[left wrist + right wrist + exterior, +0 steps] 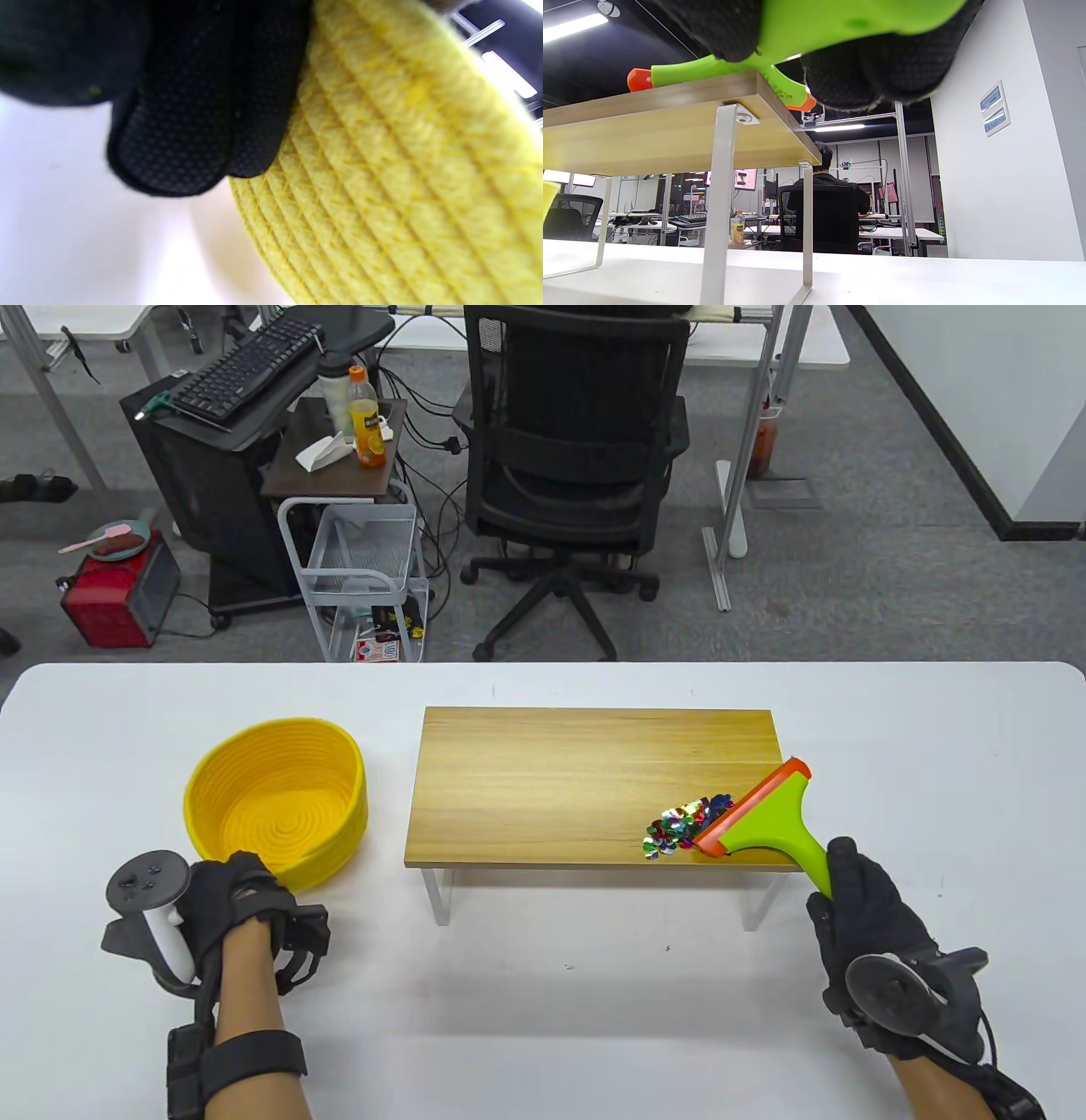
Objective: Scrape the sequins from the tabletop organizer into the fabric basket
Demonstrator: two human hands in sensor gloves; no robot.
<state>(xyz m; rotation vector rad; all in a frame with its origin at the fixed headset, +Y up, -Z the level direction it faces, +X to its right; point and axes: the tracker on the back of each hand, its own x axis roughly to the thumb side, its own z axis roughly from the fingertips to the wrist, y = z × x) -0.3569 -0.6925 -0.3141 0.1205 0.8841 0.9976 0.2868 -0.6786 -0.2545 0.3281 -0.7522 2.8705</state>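
Fingers [840, 80] of the right hand [874, 916] grip the scraper [764, 823] handle; sequins [683, 827] lie just beyond its blade; left hand [229, 899] fingers [178, 140] touch the basket [276, 802]; their grip cannot be told; wall labels unreadable.

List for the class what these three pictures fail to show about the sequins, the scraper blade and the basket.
- Sequins: too small in the table view to count; in the right wrist view the organizer top hides them.
- Scraper blade: whether its edge touches the wood cannot be told from any view.
- Basket: the left hand covers its near wall in the table view; the left wrist view is blurred and cuts off the rim.
- Right hand: its fingers hide the handle end.
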